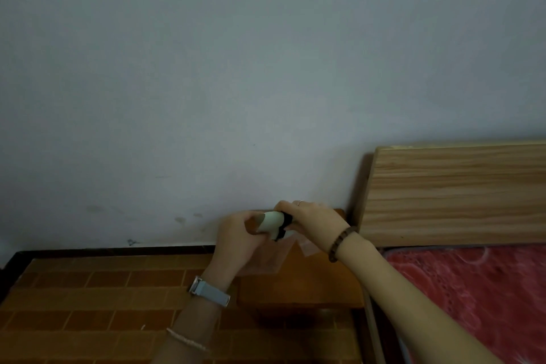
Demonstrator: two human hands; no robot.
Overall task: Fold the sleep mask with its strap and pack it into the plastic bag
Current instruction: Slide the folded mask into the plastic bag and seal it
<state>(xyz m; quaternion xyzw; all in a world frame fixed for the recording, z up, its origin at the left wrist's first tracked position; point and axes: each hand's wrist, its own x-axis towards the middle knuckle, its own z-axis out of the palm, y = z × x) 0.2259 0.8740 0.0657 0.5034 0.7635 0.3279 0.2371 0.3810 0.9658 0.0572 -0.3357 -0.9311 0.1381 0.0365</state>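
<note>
A rolled-up sleep mask [273,223], pale green with a black strap end, is held between both hands above a small wooden stool. My left hand [237,238] grips its left end, and my right hand [310,216] closes over its right end where the black strap shows. A clear plastic bag [273,258] hangs below the hands, partly against my left palm; I cannot tell which hand holds it. Most of the mask is hidden by my fingers.
The brown wooden stool [307,284] stands under my hands, against a pale wall. A wooden headboard [455,195] and a bed with a red cover [478,292] lie to the right. Brown brick-pattern floor tiles [97,298] spread to the left.
</note>
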